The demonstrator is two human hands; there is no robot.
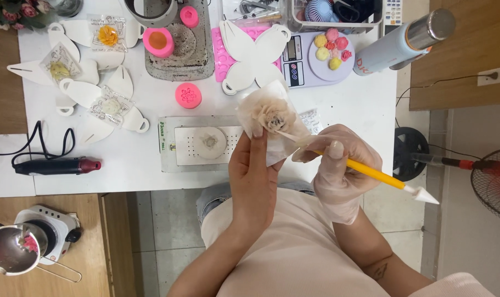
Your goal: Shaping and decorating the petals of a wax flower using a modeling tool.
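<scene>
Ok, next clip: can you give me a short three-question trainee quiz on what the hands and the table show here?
1. True or false: the right hand wears a thin clear glove, and the left hand is bare.
2. Which tool does the right hand hold? A. scissors B. a yellow-handled tool with white pointed ends C. a spoon
3. Fill in: the left hand holds up a pale beige flower on a piece of white ____.

Key:
1. True.
2. B; its near tip points at the flower.
3. Paper; it is thin and translucent, its exact kind is unclear.
</scene>
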